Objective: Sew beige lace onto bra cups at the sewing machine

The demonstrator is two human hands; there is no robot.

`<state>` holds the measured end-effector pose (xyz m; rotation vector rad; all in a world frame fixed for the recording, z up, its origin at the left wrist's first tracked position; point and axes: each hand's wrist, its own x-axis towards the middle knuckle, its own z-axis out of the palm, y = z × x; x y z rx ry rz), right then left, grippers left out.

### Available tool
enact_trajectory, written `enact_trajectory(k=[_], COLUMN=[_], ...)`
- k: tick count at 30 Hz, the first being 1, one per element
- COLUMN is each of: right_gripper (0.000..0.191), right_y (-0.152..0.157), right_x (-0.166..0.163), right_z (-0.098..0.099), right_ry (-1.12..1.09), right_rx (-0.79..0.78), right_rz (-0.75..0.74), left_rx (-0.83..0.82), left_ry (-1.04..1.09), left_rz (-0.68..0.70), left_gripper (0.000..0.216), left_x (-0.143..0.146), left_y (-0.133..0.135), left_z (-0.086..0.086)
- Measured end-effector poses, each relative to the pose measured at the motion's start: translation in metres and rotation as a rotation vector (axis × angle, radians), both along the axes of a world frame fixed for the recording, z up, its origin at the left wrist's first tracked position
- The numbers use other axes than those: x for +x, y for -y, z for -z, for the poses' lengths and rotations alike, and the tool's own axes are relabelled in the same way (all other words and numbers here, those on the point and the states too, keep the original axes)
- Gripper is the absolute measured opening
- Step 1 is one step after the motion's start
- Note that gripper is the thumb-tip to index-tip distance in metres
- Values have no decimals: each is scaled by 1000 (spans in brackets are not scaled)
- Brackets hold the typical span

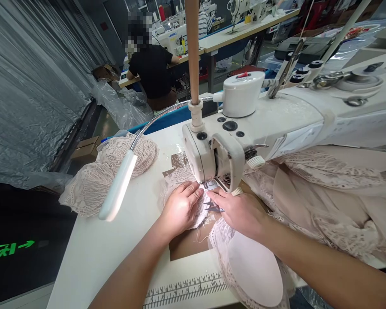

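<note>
Under the sewing machine head point(199, 156) lies a pale pink lace bra cup point(201, 216), its edge close to the presser foot point(209, 184). My left hand point(182, 208) rests over this cup, fingers bent together and gripping the lace beside the foot. Small thread snips point(214, 207) sit in my right hand point(241, 212), blades pointing left, while its index finger reaches toward the needle area. Below my right wrist hangs another cup point(255, 268) with a smooth pale lining and lace trim. Loose threads lie by the stitched edge. My palms hide part of both grips.
A stack of lace cups point(128, 156) stands at the table's left, under a bendable lamp point(119, 186). More lace fabric point(334, 193) is heaped right of the machine. A printed ruler point(186, 289) runs along the front. A person point(152, 68) sits at another machine behind.
</note>
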<state>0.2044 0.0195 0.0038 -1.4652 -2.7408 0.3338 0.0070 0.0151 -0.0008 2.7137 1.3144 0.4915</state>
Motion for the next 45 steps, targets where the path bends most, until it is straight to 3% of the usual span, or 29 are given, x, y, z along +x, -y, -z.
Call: enact_trajectory(k=[6, 16, 20, 26, 36, 45], right_gripper=[41, 37, 45, 39, 43, 34], right_y=[1, 0, 0, 2, 1, -1], right_x=[3, 9, 8, 7, 0, 4], right_z=[5, 10, 9, 2, 0, 2], right_ry=[-72, -279, -248, -151, -45, -305], right_rx=[17, 33, 50, 75, -10, -50], right_rz=[24, -1, -82, -112, -19, 96], left_rx=[9, -26, 2, 18, -12, -22], left_ry=[-48, -13, 1, -30, -41, -2], left_rz=[-43, 41, 105, 205, 86, -81], left_gripper=[35, 43, 39, 36, 36, 44], left_x=[-1, -7, -8, -8, -4, -7], left_y=[5, 11, 9, 6, 5, 6], left_z=[0, -7, -6, 0, -2, -1])
